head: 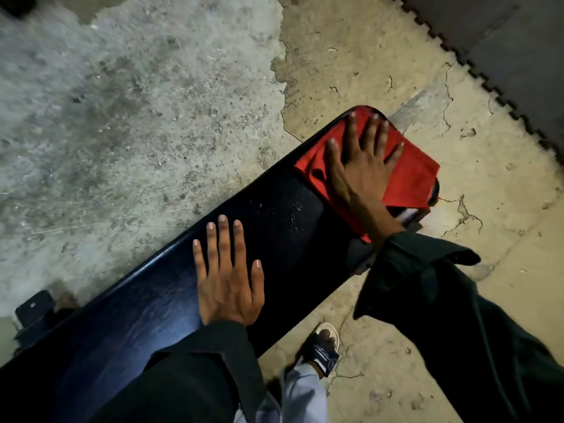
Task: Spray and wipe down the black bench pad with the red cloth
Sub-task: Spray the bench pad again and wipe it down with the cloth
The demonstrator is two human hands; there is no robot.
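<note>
The long black bench pad (pixel 146 300) runs diagonally from the lower left to the upper right. The red cloth (pixel 412 175) lies spread over its far right end and hangs past the edge. My right hand (pixel 363 166) presses flat on the cloth with fingers splayed. My left hand (pixel 227 276) rests flat on the bare pad near its middle, fingers apart, holding nothing. A patch of small white specks or droplets (pixel 287 215) shows on the pad between the hands. No spray bottle is in view.
Rough, cracked concrete floor (pixel 152 117) surrounds the bench. Dark interlocking floor mats (pixel 503 41) lie at the upper right. A black bench foot (pixel 33 309) sticks out at the lower left. My sandalled foot (pixel 323 349) stands just below the pad.
</note>
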